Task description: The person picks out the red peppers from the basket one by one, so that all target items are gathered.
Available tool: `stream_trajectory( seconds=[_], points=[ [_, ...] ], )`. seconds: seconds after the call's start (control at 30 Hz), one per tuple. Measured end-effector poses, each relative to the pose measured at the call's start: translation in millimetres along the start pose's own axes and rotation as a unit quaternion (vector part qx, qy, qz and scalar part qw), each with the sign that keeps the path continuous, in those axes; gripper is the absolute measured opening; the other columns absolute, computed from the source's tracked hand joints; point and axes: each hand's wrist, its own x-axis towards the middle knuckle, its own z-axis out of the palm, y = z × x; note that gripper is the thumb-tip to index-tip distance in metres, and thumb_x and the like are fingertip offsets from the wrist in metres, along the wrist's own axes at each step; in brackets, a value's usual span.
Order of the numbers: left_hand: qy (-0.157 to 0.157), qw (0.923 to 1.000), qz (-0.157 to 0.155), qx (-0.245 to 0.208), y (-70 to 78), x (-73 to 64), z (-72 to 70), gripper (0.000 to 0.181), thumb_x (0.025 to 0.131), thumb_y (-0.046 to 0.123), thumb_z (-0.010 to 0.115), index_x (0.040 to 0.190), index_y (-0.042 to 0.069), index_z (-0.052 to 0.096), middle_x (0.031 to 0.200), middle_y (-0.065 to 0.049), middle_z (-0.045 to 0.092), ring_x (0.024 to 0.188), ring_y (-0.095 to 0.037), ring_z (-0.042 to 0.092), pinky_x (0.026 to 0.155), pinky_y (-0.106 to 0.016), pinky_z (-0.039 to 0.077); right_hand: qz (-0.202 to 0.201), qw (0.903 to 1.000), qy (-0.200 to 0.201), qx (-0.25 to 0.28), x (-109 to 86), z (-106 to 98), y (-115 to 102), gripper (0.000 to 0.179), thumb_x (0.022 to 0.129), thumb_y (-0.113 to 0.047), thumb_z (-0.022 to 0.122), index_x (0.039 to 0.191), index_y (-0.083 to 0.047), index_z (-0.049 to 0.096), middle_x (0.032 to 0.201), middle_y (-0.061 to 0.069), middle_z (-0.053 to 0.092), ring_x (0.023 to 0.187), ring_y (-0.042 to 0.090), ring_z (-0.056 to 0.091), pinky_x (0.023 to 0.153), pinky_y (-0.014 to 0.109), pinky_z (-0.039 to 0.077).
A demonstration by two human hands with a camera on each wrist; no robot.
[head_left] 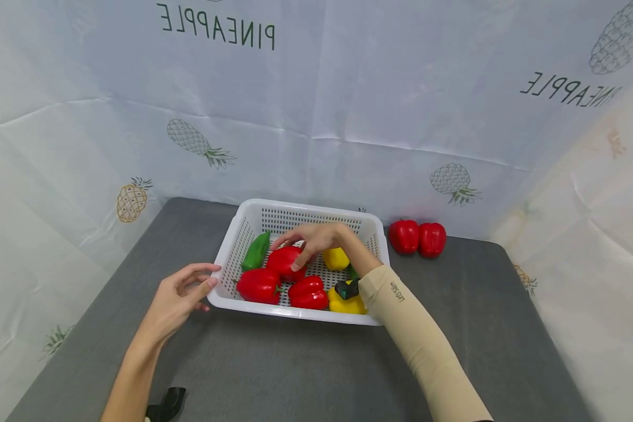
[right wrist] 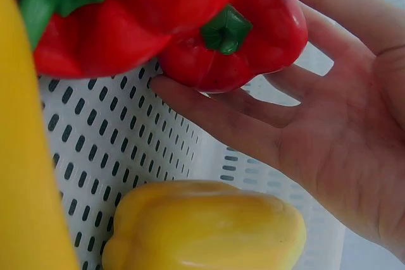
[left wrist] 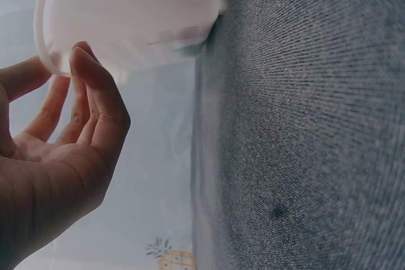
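My left hand (head_left: 175, 299) is at the left front corner of a white perforated basket (head_left: 295, 313), its thumb and forefinger pinching the rim. In the left wrist view, the thumb (left wrist: 95, 71) overlaps the basket wall. Inside the basket, my right hand (head_left: 316, 239) grips a red bell pepper (head_left: 285, 262) from above. The right wrist view shows fingers curled around this pepper (right wrist: 231, 58), with its green stem visible. Two more red bell peppers, one on the left (head_left: 258, 286) and another in the middle (head_left: 308, 293), lie in front of it.
Also in the basket are a green pepper (head_left: 255, 252), a yellow bell pepper (head_left: 335, 259) and another yellow bell pepper (head_left: 348, 303) partly under my right wrist. Two red peppers (head_left: 403, 237) sit on the grey table (head_left: 306, 369), right of the basket. A pineapple-print curtain (head_left: 295, 105) hangs behind.
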Motion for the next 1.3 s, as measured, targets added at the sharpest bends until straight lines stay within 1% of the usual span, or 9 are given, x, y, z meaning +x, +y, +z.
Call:
stream_trajectory(
  seconds=[0.07, 0.23, 0.47, 0.6, 0.73, 0.83, 0.97, 1.07, 1.3],
  points=[
    [0.001, 1.0, 0.0, 0.002, 0.3, -0.3, -0.1, 0.037, 0.105, 0.016, 0.073, 0.138, 0.001, 0.066, 0.107, 0.007, 0.074, 0.078, -0.007, 0.073, 0.064, -0.035, 0.064, 0.0, 1.0, 0.0, 0.0, -1.4, -0.1, 0.5, 0.075, 0.093, -0.015, 0.082, 0.161, -0.02, 0.051, 0.158, 0.012, 0.052, 0.14, 0.028, 0.054, 0.1, 0.039, 0.064],
    [0.002, 1.0, -0.005, 0.006, 1.1, -0.4, -0.1, 0.038, 0.105, 0.018, 0.074, 0.138, 0.002, 0.066, 0.108, 0.004, 0.074, 0.08, -0.007, 0.073, 0.065, -0.035, 0.064, -0.006, 0.9998, 0.006, 0.017, -7.7, -1.3, 0.6, 0.076, 0.091, -0.014, 0.083, 0.16, -0.023, 0.052, 0.158, 0.011, 0.052, 0.14, 0.029, 0.055, 0.101, 0.041, 0.065],
    [0.0, 0.9999, -0.008, 0.007, 0.5, 0.2, 1.1, 0.038, 0.105, 0.018, 0.074, 0.138, 0.002, 0.065, 0.11, -0.002, 0.075, 0.081, -0.007, 0.073, 0.065, -0.035, 0.064, -0.025, 0.9984, 0.012, 0.05, -21.0, -7.5, 0.2, 0.077, 0.091, -0.011, 0.082, 0.161, -0.02, 0.05, 0.158, 0.01, 0.053, 0.142, 0.029, 0.055, 0.103, 0.045, 0.064],
    [0.001, 0.9999, -0.007, 0.01, 0.7, 0.2, 1.6, 0.038, 0.105, 0.018, 0.074, 0.138, 0.002, 0.065, 0.114, -0.012, 0.075, 0.081, -0.006, 0.073, 0.065, -0.036, 0.064, -0.031, 0.9983, 0.022, 0.044, -30.3, -11.8, -0.3, 0.078, 0.091, -0.013, 0.082, 0.162, -0.02, 0.049, 0.16, 0.008, 0.051, 0.144, 0.03, 0.053, 0.104, 0.044, 0.063],
    [0.002, 0.9999, -0.005, 0.014, 0.8, 0.4, 2.2, 0.038, 0.105, 0.017, 0.073, 0.138, 0.001, 0.065, 0.118, -0.024, 0.073, 0.08, -0.006, 0.073, 0.065, -0.036, 0.064, -0.04, 0.9983, 0.036, 0.021, -40.2, -16.2, -1.4, 0.081, 0.088, -0.015, 0.084, 0.162, -0.022, 0.049, 0.16, 0.006, 0.051, 0.145, 0.029, 0.051, 0.105, 0.043, 0.063],
    [0.002, 0.9999, -0.003, 0.014, 0.6, 0.6, 2.4, 0.037, 0.105, 0.015, 0.073, 0.138, 0.001, 0.065, 0.12, -0.028, 0.072, 0.08, -0.006, 0.073, 0.064, -0.035, 0.064, -0.053, 0.9975, 0.045, 0.01, -47.0, -19.4, -1.4, 0.082, 0.087, -0.015, 0.085, 0.161, -0.023, 0.05, 0.16, 0.006, 0.052, 0.145, 0.029, 0.051, 0.104, 0.044, 0.063],
    [0.003, 0.9999, -0.004, 0.012, 0.6, 0.4, 2.2, 0.038, 0.105, 0.015, 0.073, 0.138, 0.001, 0.065, 0.119, -0.026, 0.072, 0.081, -0.006, 0.073, 0.064, -0.036, 0.064, -0.071, 0.9962, 0.05, 0.013, -57.0, -23.0, -3.1, 0.082, 0.087, -0.014, 0.084, 0.161, -0.021, 0.05, 0.16, 0.007, 0.054, 0.144, 0.031, 0.052, 0.105, 0.046, 0.062],
    [0.004, 0.9999, -0.007, 0.009, 0.8, 0.4, 1.8, 0.039, 0.104, 0.017, 0.074, 0.139, 0.002, 0.065, 0.117, -0.022, 0.073, 0.081, -0.006, 0.073, 0.065, -0.036, 0.064, -0.078, 0.9953, 0.055, 0.017, -65.4, -25.5, -5.6, 0.081, 0.087, -0.014, 0.083, 0.161, -0.02, 0.05, 0.16, 0.007, 0.054, 0.145, 0.032, 0.052, 0.107, 0.047, 0.061],
    [0.007, 0.9999, -0.007, 0.011, 0.7, -0.1, 1.5, 0.039, 0.104, 0.018, 0.075, 0.139, 0.003, 0.066, 0.112, -0.009, 0.075, 0.08, -0.007, 0.073, 0.065, -0.035, 0.064, -0.082, 0.9927, 0.087, 0.019, -84.1, -29.8, -6.0, 0.082, 0.087, -0.016, 0.084, 0.161, -0.02, 0.05, 0.161, 0.008, 0.054, 0.147, 0.033, 0.049, 0.108, 0.048, 0.061]
  ],
)
